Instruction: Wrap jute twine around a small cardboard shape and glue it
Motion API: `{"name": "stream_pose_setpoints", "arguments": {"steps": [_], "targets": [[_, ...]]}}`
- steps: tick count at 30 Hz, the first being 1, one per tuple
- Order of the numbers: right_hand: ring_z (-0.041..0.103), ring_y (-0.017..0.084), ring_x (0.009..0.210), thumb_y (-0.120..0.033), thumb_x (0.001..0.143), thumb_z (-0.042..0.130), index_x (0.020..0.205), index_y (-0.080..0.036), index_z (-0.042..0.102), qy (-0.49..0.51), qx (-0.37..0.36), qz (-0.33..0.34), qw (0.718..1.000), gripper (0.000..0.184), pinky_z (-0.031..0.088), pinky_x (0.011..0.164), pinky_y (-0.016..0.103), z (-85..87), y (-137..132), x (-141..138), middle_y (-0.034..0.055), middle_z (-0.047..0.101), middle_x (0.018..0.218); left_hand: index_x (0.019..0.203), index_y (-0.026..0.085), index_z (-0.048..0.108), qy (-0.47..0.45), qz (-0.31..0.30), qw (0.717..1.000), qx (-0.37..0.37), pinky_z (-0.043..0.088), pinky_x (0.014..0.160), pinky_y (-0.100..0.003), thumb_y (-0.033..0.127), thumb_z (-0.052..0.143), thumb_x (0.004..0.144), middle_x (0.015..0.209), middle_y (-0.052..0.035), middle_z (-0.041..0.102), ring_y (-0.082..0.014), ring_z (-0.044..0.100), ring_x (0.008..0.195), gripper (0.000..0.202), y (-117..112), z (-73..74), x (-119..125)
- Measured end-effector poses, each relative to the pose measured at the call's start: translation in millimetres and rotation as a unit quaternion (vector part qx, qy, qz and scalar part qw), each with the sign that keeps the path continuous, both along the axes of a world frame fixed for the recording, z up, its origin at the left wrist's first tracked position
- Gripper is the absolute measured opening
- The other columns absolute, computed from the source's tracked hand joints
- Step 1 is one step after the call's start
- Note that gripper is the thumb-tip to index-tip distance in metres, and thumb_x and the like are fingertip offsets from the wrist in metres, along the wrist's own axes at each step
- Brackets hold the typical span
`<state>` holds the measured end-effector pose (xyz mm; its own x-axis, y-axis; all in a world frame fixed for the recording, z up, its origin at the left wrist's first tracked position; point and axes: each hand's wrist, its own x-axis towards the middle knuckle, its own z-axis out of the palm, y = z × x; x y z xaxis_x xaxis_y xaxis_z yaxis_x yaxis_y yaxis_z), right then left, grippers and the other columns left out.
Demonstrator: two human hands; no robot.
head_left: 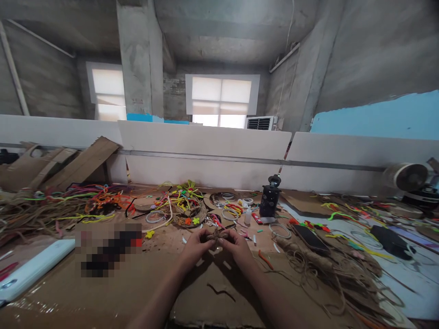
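Both of my hands meet over the front of the cardboard-covered table. My left hand [198,246] pinches one side of a small brown knotted piece of twine [216,235], and my right hand [236,244] pinches its other side. The fingertips hide part of the piece, so its full shape cannot be made out. Below my hands, a short dark brown strand [221,292] lies on the cardboard [199,308]. An orange strand [265,260] rests to the right of my right wrist.
Beyond my hands are a woven ring with colourful flowers [188,214], a small clear bottle [248,215] and a black canister [269,201]. On the right lie a phone [310,238], a brown twine heap [308,265] and a black case [393,242]. Tangled cords [99,201] spread leftward.
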<state>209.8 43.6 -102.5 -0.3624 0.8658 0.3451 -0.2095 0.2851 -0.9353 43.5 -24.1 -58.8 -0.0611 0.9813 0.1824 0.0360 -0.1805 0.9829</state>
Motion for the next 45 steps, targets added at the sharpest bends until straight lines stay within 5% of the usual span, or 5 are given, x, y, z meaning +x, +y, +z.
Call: {"name": "stream_pose_setpoints", "arguments": {"steps": [15,45], "targets": [[0.052,0.015,0.057,-0.058,0.068,0.082,0.075,-0.021,0.066,-0.025,-0.007,-0.016,1.0,0.041,0.041,0.056,0.028,1.6,-0.6,0.2,-0.0003,0.063,0.065,0.083,0.018,0.072,0.003,-0.013,1.0,0.0,0.041,0.06,-0.025,0.043,0.085,0.065,0.072,-0.0005,0.068,-0.0145,0.056,0.064,0.034,-6.0,5.4,1.8],[0.055,0.018,0.067,-0.045,0.075,0.079,0.077,-0.019,0.071,-0.058,0.037,-0.019,0.997,0.027,0.04,0.066,0.029,0.2,0.3,2.4,-0.0004,0.065,0.069,0.069,0.02,0.066,-0.035,0.007,0.999,-0.002,0.043,0.063,-0.026,0.051,0.089,0.057,0.068,-0.0016,0.07,-0.0164,0.059,0.065,0.04,-4.6,7.2,-1.0]]}}
